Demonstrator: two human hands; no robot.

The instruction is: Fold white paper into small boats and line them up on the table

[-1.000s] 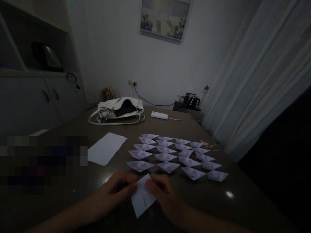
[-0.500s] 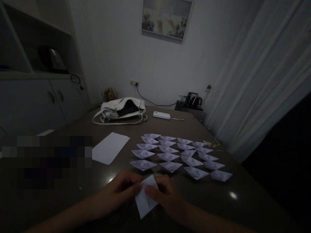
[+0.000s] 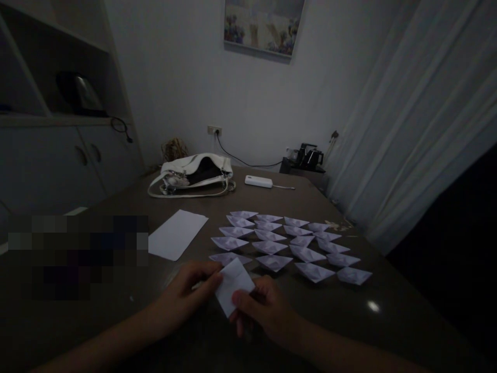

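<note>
Toward the near edge of the table (image 3: pixel 272 201), about midway between its left and right edges, we hold a small folded paper (image 3: pixel 234 284), white and four-cornered, turned so that one corner points away from us. Our left hand (image 3: pixel 188 290) is nearly closed, its thumb and fingers pinching the paper at the left corner. Our right hand (image 3: pixel 272 316) is partly curled: the thumb presses flat on the paper's lower right face while the fingers bend behind and beneath it. We cannot tell whether the paper touches the tabletop.

Just beyond our hands, spread toward the right edge, we count twenty paper boats (image 3: pixel 270 247), in four rough columns of five; the folded paper partly hides the nearest boat of the left column. On the left side of the table, well apart from the boats, we see a flat white sheet (image 3: pixel 178 235); whether it is one or a stack, we cannot tell. Near the far left corner we have a white bag (image 3: pixel 186 165) lying with its mouth open and its strap looped in front. Right of the bag, near the far edge, rests a white device (image 3: pixel 258 181) with a short cord (image 3: pixel 284 187).
</note>
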